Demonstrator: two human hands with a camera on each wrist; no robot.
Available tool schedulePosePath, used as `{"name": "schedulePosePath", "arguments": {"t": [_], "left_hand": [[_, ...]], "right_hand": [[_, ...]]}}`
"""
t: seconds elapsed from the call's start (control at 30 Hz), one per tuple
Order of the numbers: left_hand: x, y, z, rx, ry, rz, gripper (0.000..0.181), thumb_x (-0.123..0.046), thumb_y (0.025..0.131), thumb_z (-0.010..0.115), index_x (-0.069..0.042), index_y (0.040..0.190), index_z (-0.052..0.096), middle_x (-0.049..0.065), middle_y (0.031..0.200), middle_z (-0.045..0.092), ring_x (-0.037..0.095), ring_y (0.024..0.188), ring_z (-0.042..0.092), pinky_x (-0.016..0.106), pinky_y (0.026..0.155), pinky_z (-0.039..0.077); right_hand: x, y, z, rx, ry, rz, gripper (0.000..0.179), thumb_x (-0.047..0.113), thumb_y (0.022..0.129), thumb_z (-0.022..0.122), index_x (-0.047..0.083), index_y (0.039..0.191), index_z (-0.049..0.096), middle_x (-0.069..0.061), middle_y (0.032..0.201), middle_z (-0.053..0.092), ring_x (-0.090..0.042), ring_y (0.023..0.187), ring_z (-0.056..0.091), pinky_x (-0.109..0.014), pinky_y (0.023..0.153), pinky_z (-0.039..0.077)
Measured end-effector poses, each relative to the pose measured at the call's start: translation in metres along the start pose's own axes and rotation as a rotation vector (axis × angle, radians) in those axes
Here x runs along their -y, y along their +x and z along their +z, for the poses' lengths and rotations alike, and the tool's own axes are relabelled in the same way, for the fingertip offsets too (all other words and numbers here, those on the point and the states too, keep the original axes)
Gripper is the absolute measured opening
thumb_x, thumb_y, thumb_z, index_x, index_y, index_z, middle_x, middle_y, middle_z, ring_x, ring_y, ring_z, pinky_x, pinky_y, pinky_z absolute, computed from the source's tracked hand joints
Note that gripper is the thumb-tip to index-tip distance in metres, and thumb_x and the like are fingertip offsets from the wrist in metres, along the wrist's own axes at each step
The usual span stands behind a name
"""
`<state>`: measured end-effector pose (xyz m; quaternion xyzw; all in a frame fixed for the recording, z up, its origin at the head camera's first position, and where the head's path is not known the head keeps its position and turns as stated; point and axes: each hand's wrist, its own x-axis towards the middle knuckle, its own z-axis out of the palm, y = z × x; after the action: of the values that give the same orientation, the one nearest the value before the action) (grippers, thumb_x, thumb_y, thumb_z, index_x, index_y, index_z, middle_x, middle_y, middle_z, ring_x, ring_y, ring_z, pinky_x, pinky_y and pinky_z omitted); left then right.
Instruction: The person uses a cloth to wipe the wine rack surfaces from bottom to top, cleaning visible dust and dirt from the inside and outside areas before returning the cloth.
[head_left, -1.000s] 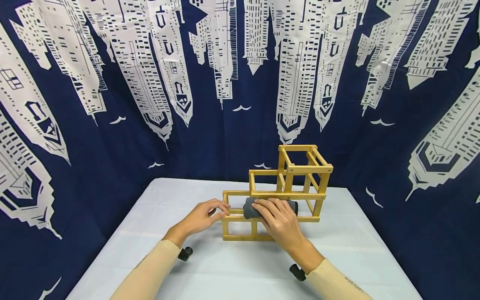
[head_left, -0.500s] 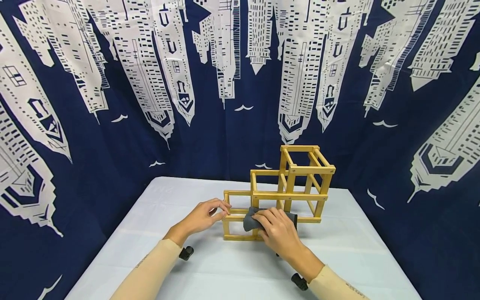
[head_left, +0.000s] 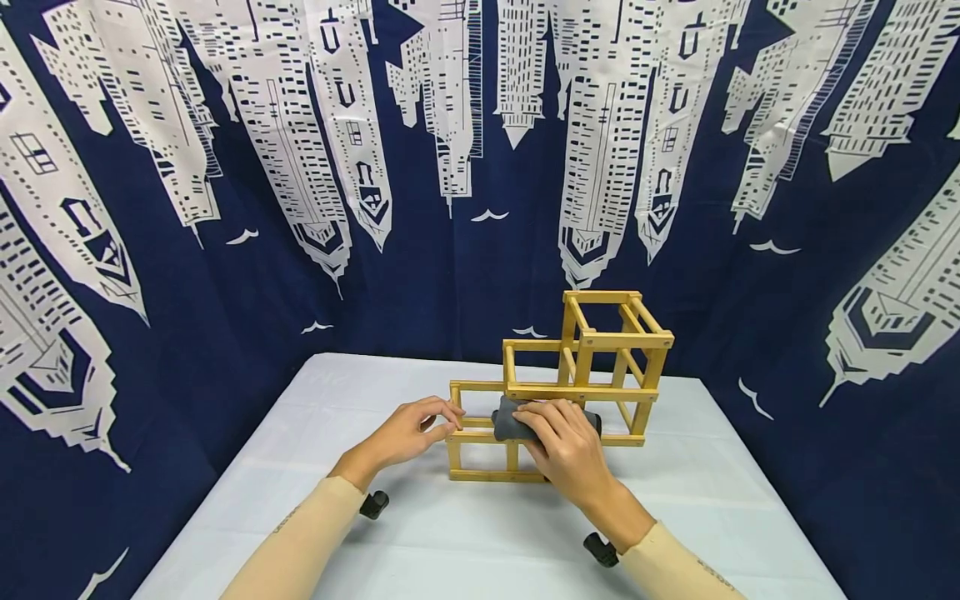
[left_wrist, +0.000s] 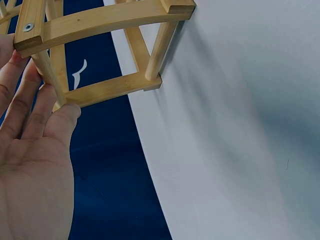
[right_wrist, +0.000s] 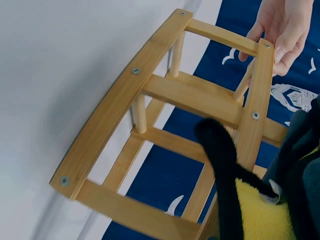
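Note:
My right hand [head_left: 566, 450] grips a soft plush toy [head_left: 513, 422] from above, at the lower tier of a stepped wooden rack [head_left: 573, 391]. The toy is slate grey in the head view; close up, the right wrist view shows black fuzzy parts and a yellow patch [right_wrist: 262, 212]. Its body overlaps the rack's rails, lying lengthwise under the middle rail. At the rack's left end, my left hand [head_left: 408, 429] holds the corner post, thumb and fingers on either side. The left wrist view shows these fingers [left_wrist: 37, 112] against the round dowel.
The rack stands on a white-covered table [head_left: 360, 550], rising in steps to a tall open bay [head_left: 622, 340] at the right. Behind hangs a dark blue cloth [head_left: 420, 292] with white city buildings. Black wrist mounts [head_left: 374, 504] sit under both forearms.
My right hand dipped with the toy in front of the lower rail half a second ago; now it is raised again, slightly further right. My left hand stays at the corner post.

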<state>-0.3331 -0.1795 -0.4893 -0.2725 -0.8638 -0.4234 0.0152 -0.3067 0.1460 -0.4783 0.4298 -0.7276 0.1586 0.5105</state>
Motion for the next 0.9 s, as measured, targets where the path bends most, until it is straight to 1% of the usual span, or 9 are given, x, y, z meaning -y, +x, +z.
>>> {"name": "schedulePosePath", "arguments": {"t": [0.1, 0.23, 0.33, 0.47, 0.6, 0.7, 0.8, 0.83, 0.9], "left_hand": [[-0.001, 0.000, 0.000, 0.000, 0.008, 0.001, 0.009, -0.022, 0.117, 0.073, -0.022, 0.115, 0.082, 0.007, 0.149, 0.079, 0.038, 0.153, 0.068, 0.063, 0.129, 0.056], [-0.001, 0.001, 0.000, -0.001, 0.015, 0.005, 0.010, -0.022, 0.117, 0.072, -0.022, 0.116, 0.082, 0.008, 0.150, 0.079, 0.039, 0.153, 0.068, 0.064, 0.129, 0.056], [-0.001, 0.001, 0.000, -0.002, 0.015, 0.001, 0.009, -0.021, 0.117, 0.073, -0.022, 0.116, 0.082, 0.007, 0.149, 0.079, 0.037, 0.153, 0.068, 0.064, 0.129, 0.056], [-0.002, 0.001, 0.000, 0.003, 0.009, -0.009, 0.009, -0.022, 0.117, 0.073, -0.024, 0.116, 0.082, 0.005, 0.150, 0.078, 0.037, 0.154, 0.067, 0.063, 0.131, 0.054], [-0.002, 0.002, 0.000, 0.008, -0.003, -0.014, 0.010, -0.023, 0.118, 0.072, -0.024, 0.116, 0.082, 0.006, 0.150, 0.078, 0.037, 0.155, 0.065, 0.062, 0.134, 0.052], [-0.001, 0.002, -0.001, 0.009, -0.012, -0.019, 0.009, -0.023, 0.118, 0.072, -0.024, 0.117, 0.082, 0.006, 0.151, 0.077, 0.037, 0.156, 0.065, 0.062, 0.134, 0.052], [0.001, 0.001, -0.001, 0.014, -0.015, -0.023, 0.009, -0.023, 0.118, 0.073, -0.021, 0.118, 0.082, 0.006, 0.151, 0.077, 0.037, 0.156, 0.065, 0.062, 0.133, 0.052], [0.002, 0.001, -0.001, 0.015, -0.018, -0.023, 0.010, -0.023, 0.118, 0.073, -0.020, 0.118, 0.082, 0.006, 0.151, 0.077, 0.037, 0.156, 0.065, 0.063, 0.133, 0.052], [0.002, 0.001, 0.000, 0.018, -0.021, -0.019, 0.010, -0.023, 0.118, 0.073, -0.019, 0.119, 0.082, 0.007, 0.152, 0.077, 0.038, 0.156, 0.064, 0.064, 0.133, 0.052]], "right_hand": [[-0.003, -0.004, -0.005, -0.020, 0.020, -0.007, 0.026, 0.006, 0.095, 0.089, 0.004, 0.120, 0.084, -0.011, 0.119, 0.085, -0.032, 0.102, 0.077, -0.047, 0.084, 0.063], [-0.010, -0.009, -0.015, -0.033, 0.021, -0.013, 0.024, 0.009, 0.099, 0.082, 0.004, 0.122, 0.085, -0.012, 0.120, 0.086, -0.034, 0.104, 0.077, -0.049, 0.085, 0.064], [-0.017, -0.014, -0.025, -0.039, 0.002, -0.025, 0.021, 0.010, 0.106, 0.074, 0.003, 0.122, 0.085, -0.013, 0.119, 0.086, -0.035, 0.103, 0.077, -0.049, 0.086, 0.064], [-0.032, -0.022, -0.041, -0.081, -0.032, -0.065, 0.029, 0.017, 0.117, 0.061, 0.001, 0.118, 0.086, -0.015, 0.114, 0.086, -0.035, 0.097, 0.076, -0.048, 0.082, 0.061], [-0.048, -0.029, -0.056, -0.114, -0.067, -0.093, 0.031, 0.019, 0.119, 0.063, 0.000, 0.115, 0.086, -0.016, 0.112, 0.086, -0.036, 0.093, 0.075, -0.047, 0.077, 0.055], [-0.056, -0.034, -0.061, -0.058, -0.074, -0.082, 0.031, 0.022, 0.121, 0.064, 0.000, 0.119, 0.085, -0.016, 0.116, 0.086, -0.036, 0.097, 0.076, -0.048, 0.080, 0.056], [-0.057, -0.041, -0.062, 0.062, -0.063, -0.042, 0.017, 0.012, 0.109, 0.079, 0.002, 0.122, 0.084, -0.014, 0.119, 0.085, -0.034, 0.102, 0.076, -0.049, 0.083, 0.060], [-0.056, -0.044, -0.061, 0.101, -0.062, -0.025, 0.022, 0.007, 0.101, 0.086, 0.003, 0.122, 0.084, -0.013, 0.119, 0.085, -0.033, 0.103, 0.076, -0.049, 0.083, 0.061], [-0.054, -0.048, -0.059, 0.161, -0.048, 0.016, 0.042, -0.003, 0.081, 0.097, 0.005, 0.120, 0.083, -0.011, 0.118, 0.085, -0.030, 0.103, 0.075, -0.049, 0.083, 0.062]]}}
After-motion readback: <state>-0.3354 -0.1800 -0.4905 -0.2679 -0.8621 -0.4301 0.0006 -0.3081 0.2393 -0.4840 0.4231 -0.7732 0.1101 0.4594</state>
